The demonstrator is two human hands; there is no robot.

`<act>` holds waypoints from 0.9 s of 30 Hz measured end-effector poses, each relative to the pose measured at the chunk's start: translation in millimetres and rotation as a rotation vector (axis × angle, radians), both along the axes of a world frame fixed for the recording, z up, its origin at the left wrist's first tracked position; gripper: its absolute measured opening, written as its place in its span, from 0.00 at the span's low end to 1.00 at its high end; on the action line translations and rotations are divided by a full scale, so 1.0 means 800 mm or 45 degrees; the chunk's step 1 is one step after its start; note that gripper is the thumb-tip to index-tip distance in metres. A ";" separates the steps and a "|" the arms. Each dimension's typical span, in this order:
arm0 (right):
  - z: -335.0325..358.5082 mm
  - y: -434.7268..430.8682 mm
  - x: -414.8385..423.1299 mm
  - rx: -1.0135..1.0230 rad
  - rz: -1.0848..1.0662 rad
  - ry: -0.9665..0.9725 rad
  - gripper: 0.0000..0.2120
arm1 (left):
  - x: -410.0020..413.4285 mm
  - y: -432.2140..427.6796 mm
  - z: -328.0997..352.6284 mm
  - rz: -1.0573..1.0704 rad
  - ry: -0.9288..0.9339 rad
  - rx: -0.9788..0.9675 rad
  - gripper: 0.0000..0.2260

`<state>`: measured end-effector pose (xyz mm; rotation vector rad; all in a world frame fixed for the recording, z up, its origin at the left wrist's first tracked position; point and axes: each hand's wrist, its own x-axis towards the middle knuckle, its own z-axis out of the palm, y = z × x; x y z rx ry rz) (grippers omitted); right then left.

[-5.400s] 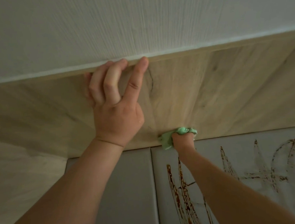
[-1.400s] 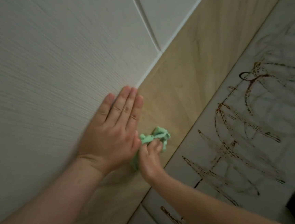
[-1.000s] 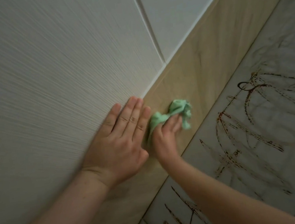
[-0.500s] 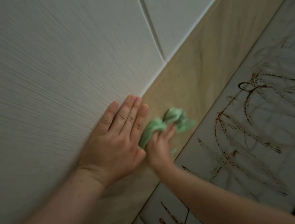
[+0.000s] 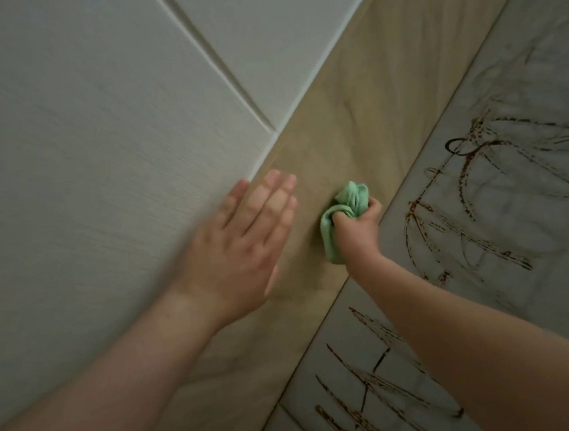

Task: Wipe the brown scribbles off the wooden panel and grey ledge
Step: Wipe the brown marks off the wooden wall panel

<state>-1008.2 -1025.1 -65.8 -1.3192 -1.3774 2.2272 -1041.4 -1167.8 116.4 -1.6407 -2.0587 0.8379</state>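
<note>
I am clenching my right hand (image 5: 356,229) around a bunched green cloth (image 5: 347,198), my fingers curling over its middle while its folds are poking out above and below my fist. I am holding the cloth against the wooden panel (image 5: 369,98), near the panel's lower edge. The brown scribbles (image 5: 481,198) are lying off the panel on the grey ledge (image 5: 531,66), just beside my fist and trailing under my forearm. My left hand (image 5: 241,246) is lying flat, fingers straight and holding nothing, across the panel's upper edge where the white wall (image 5: 79,130) is meeting it. Blur is making it hard to say whether it is touching.
</note>
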 end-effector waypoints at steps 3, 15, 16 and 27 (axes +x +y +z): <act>0.000 -0.005 -0.009 -0.005 0.090 0.041 0.27 | -0.028 0.057 0.003 0.083 0.090 -0.132 0.35; -0.087 -0.157 -0.051 -0.432 -0.171 -0.395 0.24 | -0.044 0.076 -0.015 0.085 0.110 -0.217 0.31; -0.093 -0.181 -0.038 -0.512 -0.151 -0.441 0.24 | -0.044 0.075 -0.016 0.079 0.109 -0.215 0.30; -0.159 -0.030 -0.084 -0.431 -0.385 -0.299 0.31 | -0.049 0.072 -0.021 0.024 0.173 -0.233 0.31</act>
